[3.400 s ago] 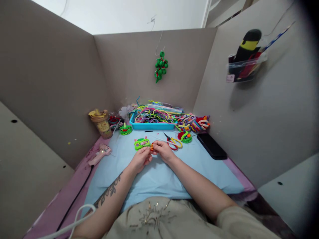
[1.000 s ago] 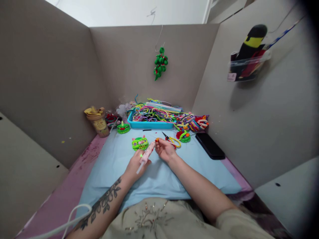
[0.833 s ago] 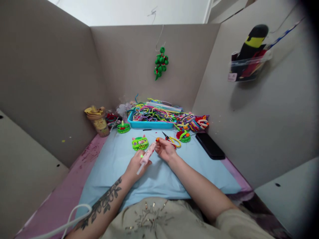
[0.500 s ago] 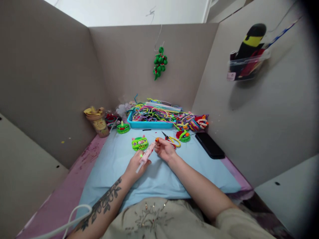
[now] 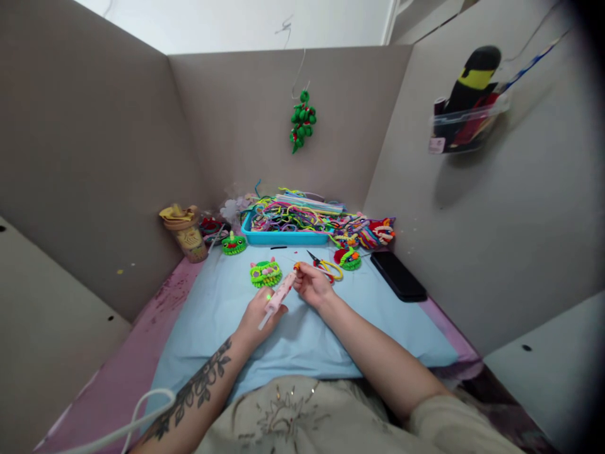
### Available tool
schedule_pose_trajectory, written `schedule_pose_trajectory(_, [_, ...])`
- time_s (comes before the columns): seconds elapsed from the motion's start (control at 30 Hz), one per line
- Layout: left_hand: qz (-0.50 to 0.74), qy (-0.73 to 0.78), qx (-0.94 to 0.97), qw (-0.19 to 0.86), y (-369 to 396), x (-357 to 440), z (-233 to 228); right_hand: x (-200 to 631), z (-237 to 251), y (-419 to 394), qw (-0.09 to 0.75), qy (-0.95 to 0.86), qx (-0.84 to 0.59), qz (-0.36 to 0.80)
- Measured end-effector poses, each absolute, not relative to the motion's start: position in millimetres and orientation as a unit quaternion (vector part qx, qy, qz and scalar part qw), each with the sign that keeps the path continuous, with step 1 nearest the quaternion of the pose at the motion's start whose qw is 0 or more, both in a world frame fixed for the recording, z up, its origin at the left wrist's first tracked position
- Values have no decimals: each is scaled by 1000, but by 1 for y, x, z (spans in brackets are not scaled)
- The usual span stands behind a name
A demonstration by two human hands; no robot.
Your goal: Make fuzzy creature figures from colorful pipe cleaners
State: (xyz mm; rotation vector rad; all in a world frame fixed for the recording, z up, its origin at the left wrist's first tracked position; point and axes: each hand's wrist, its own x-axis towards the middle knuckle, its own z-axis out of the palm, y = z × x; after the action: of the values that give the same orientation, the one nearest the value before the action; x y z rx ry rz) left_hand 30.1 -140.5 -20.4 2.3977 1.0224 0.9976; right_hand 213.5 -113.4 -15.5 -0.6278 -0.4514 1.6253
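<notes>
The left hand (image 5: 258, 315) is closed around a pink glue gun (image 5: 278, 297), its nozzle tilted up toward a small orange piece (image 5: 297, 267) that the right hand (image 5: 312, 287) pinches between thumb and fingertips above the blue mat (image 5: 378, 328). A few seconds ago both hands worked that piece together and the glue gun lay at the mat's left edge; now it is off the table and in the left hand. Over the last second nothing has shifted except a slight camera sway. Just beyond the left hand a green pipe-cleaner figure (image 5: 265, 273) lies on the mat, scissors (image 5: 326, 266) just beyond the right, a blue tray (image 5: 283, 238) of pipe cleaners behind, a phone (image 5: 397, 275) further right.
</notes>
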Motion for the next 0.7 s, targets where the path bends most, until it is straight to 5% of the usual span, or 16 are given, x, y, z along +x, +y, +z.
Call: schedule_pose_trajectory(0.7, [367,347,851,141,-140,30,-23,216,-23,-110,613,-165,-242,733])
